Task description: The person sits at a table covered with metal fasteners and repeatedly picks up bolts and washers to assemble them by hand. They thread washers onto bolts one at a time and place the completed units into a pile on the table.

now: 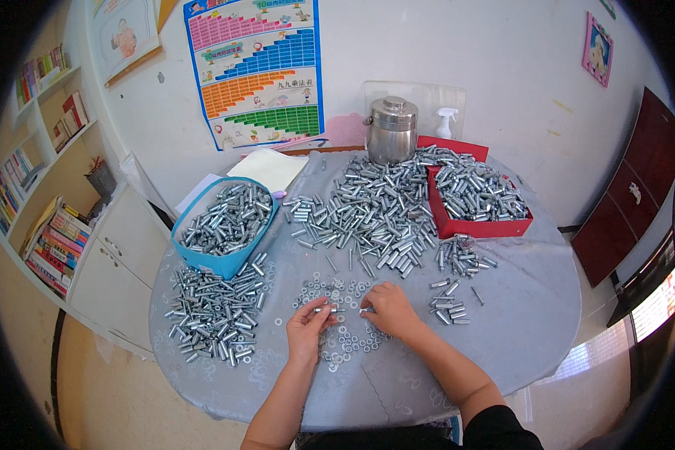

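Metal fasteners (386,199) (smooth, glossy); tablecloth (502,300) satiny; basket (231,263) plastic.

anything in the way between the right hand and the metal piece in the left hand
Nothing visible does: the short gap between the right hand and the metal piece in the left hand looks open. Small metal rings lie around there, but on the grey tablecloth.

1. Setting: a furnished room, by all appearances in a home.
2. Left of frame: bookshelf (76,141) lined with books (55,251), above white cupboard doors (105,292).
3. Upper centre: colourful wall chart (256,75) of stepped blocks; upper right: pink-framed picture (598,49).
4. Centre: table (525,315) under a grey patterned cloth (236,390); its heaps of small metal parts (382,206) add a workshop character.
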Action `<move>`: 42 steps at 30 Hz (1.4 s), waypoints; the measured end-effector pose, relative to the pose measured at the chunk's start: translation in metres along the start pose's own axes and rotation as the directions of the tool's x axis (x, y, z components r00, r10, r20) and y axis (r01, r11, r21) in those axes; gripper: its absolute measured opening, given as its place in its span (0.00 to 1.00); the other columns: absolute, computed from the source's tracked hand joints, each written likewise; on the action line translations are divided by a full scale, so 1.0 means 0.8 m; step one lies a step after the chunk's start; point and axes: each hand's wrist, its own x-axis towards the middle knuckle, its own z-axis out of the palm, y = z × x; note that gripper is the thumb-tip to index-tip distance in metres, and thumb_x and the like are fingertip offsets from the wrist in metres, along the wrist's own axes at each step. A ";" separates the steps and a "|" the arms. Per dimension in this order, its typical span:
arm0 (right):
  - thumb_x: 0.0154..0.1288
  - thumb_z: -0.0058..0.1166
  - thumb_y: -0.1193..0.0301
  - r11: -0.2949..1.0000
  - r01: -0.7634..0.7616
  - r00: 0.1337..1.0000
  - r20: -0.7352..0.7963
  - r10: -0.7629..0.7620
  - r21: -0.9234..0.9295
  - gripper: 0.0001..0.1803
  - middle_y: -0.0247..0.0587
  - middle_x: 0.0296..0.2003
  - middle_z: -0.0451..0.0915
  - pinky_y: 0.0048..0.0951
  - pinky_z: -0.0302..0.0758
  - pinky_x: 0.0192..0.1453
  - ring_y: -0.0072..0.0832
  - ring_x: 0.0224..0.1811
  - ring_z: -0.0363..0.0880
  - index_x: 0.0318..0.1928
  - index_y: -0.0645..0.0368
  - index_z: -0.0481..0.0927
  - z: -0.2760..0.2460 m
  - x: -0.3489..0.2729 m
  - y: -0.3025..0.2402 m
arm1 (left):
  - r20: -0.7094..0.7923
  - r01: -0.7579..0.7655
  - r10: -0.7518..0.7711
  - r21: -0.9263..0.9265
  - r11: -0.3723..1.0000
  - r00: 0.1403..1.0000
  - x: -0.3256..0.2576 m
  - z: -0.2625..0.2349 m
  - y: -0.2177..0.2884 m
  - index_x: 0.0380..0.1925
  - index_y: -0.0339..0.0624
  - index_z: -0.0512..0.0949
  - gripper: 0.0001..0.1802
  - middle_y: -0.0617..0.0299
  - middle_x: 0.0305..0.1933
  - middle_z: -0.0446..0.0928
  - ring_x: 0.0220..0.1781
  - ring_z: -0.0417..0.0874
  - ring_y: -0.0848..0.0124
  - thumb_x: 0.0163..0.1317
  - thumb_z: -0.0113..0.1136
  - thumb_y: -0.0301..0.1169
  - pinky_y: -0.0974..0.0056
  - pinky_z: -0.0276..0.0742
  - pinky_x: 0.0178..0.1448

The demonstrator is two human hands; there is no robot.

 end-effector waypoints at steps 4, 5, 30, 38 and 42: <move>0.42 0.62 0.68 1.000 0.023 0.999 -0.036 -0.022 0.016 0.09 0.34 0.30 0.76 0.34 0.65 0.43 0.33 0.39 0.71 0.27 0.53 0.78 0.000 0.000 0.000 | 0.013 0.004 -0.003 -0.012 1.000 1.000 0.000 0.000 -0.001 0.44 0.32 0.74 0.14 0.54 0.36 0.78 0.31 0.80 0.72 0.56 0.56 0.22 0.69 0.79 0.37; 0.42 0.62 0.68 0.999 0.033 0.998 -0.052 -0.032 0.020 0.09 0.34 0.29 0.76 0.34 0.65 0.43 0.34 0.39 0.72 0.27 0.53 0.78 0.000 0.001 0.000 | 0.014 0.005 -0.004 -0.014 1.000 1.000 0.000 0.000 -0.001 0.44 0.32 0.74 0.14 0.54 0.36 0.78 0.31 0.80 0.72 0.57 0.56 0.22 0.69 0.79 0.37; 0.52 0.60 0.73 0.702 -0.024 0.993 -0.064 0.098 0.712 0.08 0.34 0.29 0.79 0.23 0.71 0.38 0.24 0.34 0.76 0.34 0.59 0.80 0.004 0.001 -0.023 | 0.101 0.235 -0.221 -0.155 0.960 0.970 -0.001 -0.005 -0.003 0.41 0.31 0.75 0.12 0.57 0.32 0.77 0.31 0.79 0.71 0.60 0.54 0.27 0.67 0.82 0.38; 0.50 0.60 0.77 0.769 0.065 0.976 -0.203 0.085 0.635 0.09 0.39 0.33 0.79 0.24 0.72 0.41 0.27 0.35 0.77 0.35 0.59 0.81 0.001 -0.002 -0.043 | 0.107 0.214 -0.202 -0.112 0.970 0.973 -0.007 0.004 0.001 0.43 0.31 0.74 0.14 0.55 0.33 0.78 0.31 0.80 0.71 0.62 0.51 0.29 0.66 0.81 0.38; 0.52 0.58 0.78 0.601 -0.017 0.960 -0.155 0.233 0.799 0.08 0.39 0.34 0.79 0.22 0.73 0.42 0.24 0.37 0.77 0.35 0.61 0.80 0.013 -0.004 -0.035 | 0.158 0.188 -0.191 0.032 0.982 0.969 -0.010 0.013 0.008 0.45 0.31 0.72 0.15 0.55 0.32 0.77 0.30 0.78 0.72 0.65 0.48 0.32 0.66 0.81 0.36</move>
